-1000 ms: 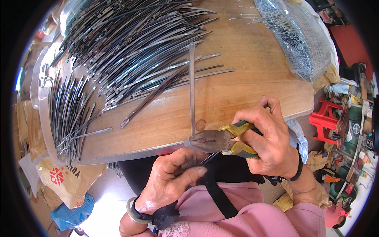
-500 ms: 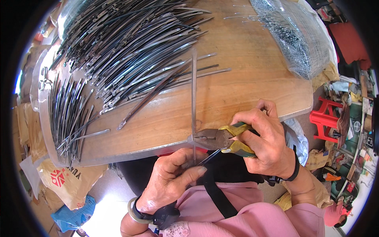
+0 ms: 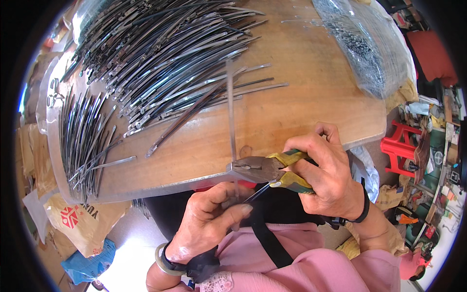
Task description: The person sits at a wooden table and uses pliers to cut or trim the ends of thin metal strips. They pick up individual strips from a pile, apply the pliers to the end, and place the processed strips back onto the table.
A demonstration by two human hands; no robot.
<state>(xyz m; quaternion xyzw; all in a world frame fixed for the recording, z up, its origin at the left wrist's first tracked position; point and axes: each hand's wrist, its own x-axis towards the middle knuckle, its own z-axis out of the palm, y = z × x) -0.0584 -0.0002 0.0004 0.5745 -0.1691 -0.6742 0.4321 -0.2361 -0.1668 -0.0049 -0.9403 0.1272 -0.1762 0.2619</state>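
My right hand [image 3: 325, 175] is closed around a pair of pliers [image 3: 260, 169] with yellow and green handles. The jaws point left and meet a long, thin metal strip [image 3: 231, 112], which stands up over the table's front edge and looks slightly blurred. Below the jaws, my left hand [image 3: 206, 219] pinches the strip's lower part between thumb and fingers. A dark, narrow rod-like piece [image 3: 257, 193] also runs from my left fingertips toward the pliers; I cannot tell whether it belongs to the same strip. Exactly how the jaws grip is hard to see.
A large heap of metal strips [image 3: 170, 58] covers the wooden table's [image 3: 301, 107] left side, with a smaller bundle [image 3: 85, 141] at the near left. A clear plastic bag of thin wire pieces [image 3: 360, 48] lies far right. A red stool [image 3: 401, 148] stands beyond the table.
The pliers' jaws and the upright strip have shifted slightly left, and the strip's upper end leans further left. Both hands keep their hold.
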